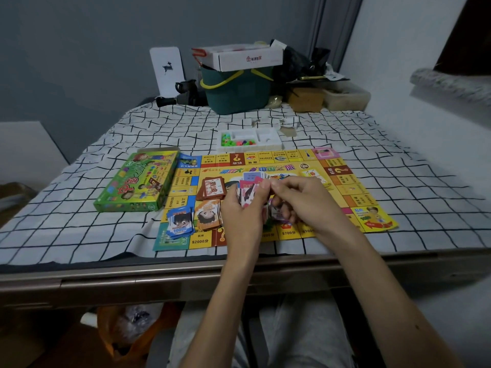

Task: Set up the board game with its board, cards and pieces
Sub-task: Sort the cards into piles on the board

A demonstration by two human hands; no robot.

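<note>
— Holding what in the left grip (241,208)?
— Clasping a fanned stack of pink-and-white paper cards (248,193), upright, over the middle of the yellow paper game board (345,192).
— And in the right grip (305,200)?
— Pinching the top edge of that same stack between thumb and forefinger. Lower fingers curled; cannot tell round what.
— Left of the grips?
— Lying on the board: a brown card pile (214,188), nearer an orange card pile (208,216), left of that a blue card pile (180,221) by the near left corner.
— Beyond the board?
— Just beside its left edge, a green cardboard game box (138,181). Just past its far edge, a white plastic tray (265,134) holding small coloured pieces (239,142). Everything on a desk under a white cloth with black grid lines (79,221). Far back, a dark green bucket (236,96).
</note>
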